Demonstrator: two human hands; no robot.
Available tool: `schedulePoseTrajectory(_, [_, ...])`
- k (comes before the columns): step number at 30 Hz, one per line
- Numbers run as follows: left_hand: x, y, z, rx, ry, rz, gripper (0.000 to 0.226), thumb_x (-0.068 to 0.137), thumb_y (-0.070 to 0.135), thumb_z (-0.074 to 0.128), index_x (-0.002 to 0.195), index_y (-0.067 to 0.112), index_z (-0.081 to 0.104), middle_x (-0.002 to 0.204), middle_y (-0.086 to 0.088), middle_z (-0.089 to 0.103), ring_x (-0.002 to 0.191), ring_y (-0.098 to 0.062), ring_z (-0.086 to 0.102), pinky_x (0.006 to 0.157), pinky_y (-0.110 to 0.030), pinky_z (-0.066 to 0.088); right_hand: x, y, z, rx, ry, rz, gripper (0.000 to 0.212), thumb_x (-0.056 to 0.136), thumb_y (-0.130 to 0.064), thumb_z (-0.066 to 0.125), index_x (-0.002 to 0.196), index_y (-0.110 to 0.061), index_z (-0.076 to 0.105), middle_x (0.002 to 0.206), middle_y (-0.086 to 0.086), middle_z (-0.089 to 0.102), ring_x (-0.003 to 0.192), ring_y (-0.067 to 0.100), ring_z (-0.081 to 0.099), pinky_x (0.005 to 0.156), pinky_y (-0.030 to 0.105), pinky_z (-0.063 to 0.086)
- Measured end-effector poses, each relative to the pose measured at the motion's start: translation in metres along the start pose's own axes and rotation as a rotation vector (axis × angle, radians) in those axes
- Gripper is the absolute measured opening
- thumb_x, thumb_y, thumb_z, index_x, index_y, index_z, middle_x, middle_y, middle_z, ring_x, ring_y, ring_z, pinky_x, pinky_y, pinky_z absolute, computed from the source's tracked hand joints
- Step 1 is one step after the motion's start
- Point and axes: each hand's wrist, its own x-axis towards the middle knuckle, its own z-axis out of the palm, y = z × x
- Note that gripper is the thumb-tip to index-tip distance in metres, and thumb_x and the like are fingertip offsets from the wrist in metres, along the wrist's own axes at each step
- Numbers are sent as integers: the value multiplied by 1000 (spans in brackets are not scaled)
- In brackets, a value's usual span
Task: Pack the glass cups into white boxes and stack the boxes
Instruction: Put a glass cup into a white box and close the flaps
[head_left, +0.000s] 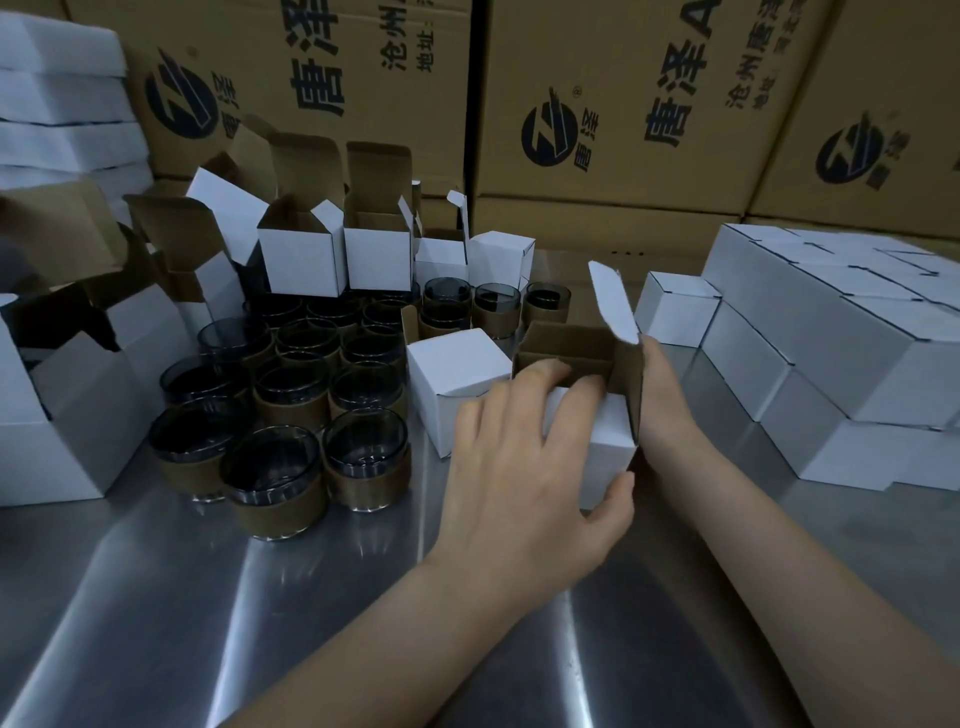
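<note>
A white box (597, 447) is held just above the steel bench (156, 597), near the middle of the view. Its lid flap (615, 301) is raised upright, and brown cardboard is seen inside; whether a cup is inside cannot be told. The box is gripped by the left hand (519, 467), with the fingers (540, 374) curled over the near top rim and the thumb pressed against the lower front corner. The right hand (662, 389) is laid against the right wall of the box; its fingers are hidden behind the box, so how far it is closed cannot be told.

A closed white box (457, 384) is set just left of the held one. The glass cups (291, 395), each wrapped in a brown sleeve, are clustered on the bench further left. Behind them, open empty boxes (301, 254) are stood with their flaps up. At the right, closed boxes are stacked in stepped layers (831, 364). Large brown cartons (623, 104) with dark print are ranged along the back.
</note>
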Motion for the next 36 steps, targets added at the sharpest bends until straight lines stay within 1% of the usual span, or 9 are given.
schedulePoseTrajectory(5, [-2, -2, 3, 153, -65, 3, 49, 72, 42, 74, 114, 17, 66, 110, -5, 61, 95, -24, 61, 78, -36, 36, 5, 14, -19, -32, 13, -31, 42, 75, -25, 79, 111, -27, 58, 103, 0, 66, 92, 16, 66, 69, 29, 55])
schedulePoseTrajectory(10, [-3, -6, 7, 196, -28, 9, 39, 74, 35, 76, 109, 19, 69, 99, -2, 62, 90, -22, 63, 88, -39, 30, 3, 22, -37, -57, -66, -19, 42, 73, -24, 82, 109, -33, 62, 102, 0, 68, 96, 20, 68, 89, 43, 56])
schedulePoseTrajectory(16, [-2, -7, 7, 112, -54, -41, 40, 79, 35, 74, 113, 16, 68, 96, -2, 63, 88, -24, 66, 102, -59, 39, 5, 22, -48, -155, -170, -19, 43, 75, -14, 80, 110, -31, 62, 104, 2, 71, 100, 20, 67, 96, 38, 50])
schedulePoseTrajectory(21, [2, -8, 4, -146, -16, -126, 38, 90, 39, 50, 111, 11, 68, 106, -6, 62, 93, -25, 57, 78, -42, 51, 5, 20, -53, -150, -238, -5, 43, 77, -9, 77, 113, -27, 60, 106, 2, 70, 101, 20, 67, 93, 33, 50])
schedulePoseTrajectory(24, [3, -13, 4, -206, 61, -175, 35, 92, 34, 48, 108, 11, 68, 116, -7, 58, 104, -24, 51, 86, -35, 47, 9, 21, -56, -163, -256, 17, 44, 76, -11, 77, 113, -28, 59, 103, -1, 70, 102, 20, 66, 96, 35, 48])
schedulePoseTrajectory(28, [6, -23, 5, -342, 11, -301, 36, 93, 38, 42, 110, 18, 67, 138, -2, 46, 130, -14, 37, 97, -4, 25, 8, 17, -58, -259, -309, 30, 48, 78, -14, 77, 118, -29, 56, 113, -6, 64, 109, 13, 61, 98, 32, 47])
schedulePoseTrajectory(30, [8, -27, 6, -408, -46, -353, 33, 94, 37, 42, 109, 21, 66, 141, 4, 43, 136, -7, 33, 99, -4, 21, 5, 11, -56, -346, -176, -101, 43, 80, -13, 74, 115, -32, 57, 121, -7, 56, 113, 7, 53, 95, 29, 43])
schedulePoseTrajectory(33, [11, -31, 7, -432, -60, -382, 34, 94, 34, 40, 107, 20, 68, 136, 7, 47, 131, -2, 36, 100, -8, 26, -7, -9, -50, -239, 198, -353, 21, 74, -12, 56, 80, -32, 62, 96, -11, 61, 84, 2, 55, 74, 18, 40])
schedulePoseTrajectory(36, [13, -33, 8, -424, -69, -373, 39, 95, 32, 39, 108, 15, 71, 128, 7, 55, 124, -4, 44, 103, -23, 37, -23, -33, -52, 101, 78, -495, 26, 62, 1, 41, 59, -19, 58, 55, -7, 57, 53, 12, 50, 54, 19, 41])
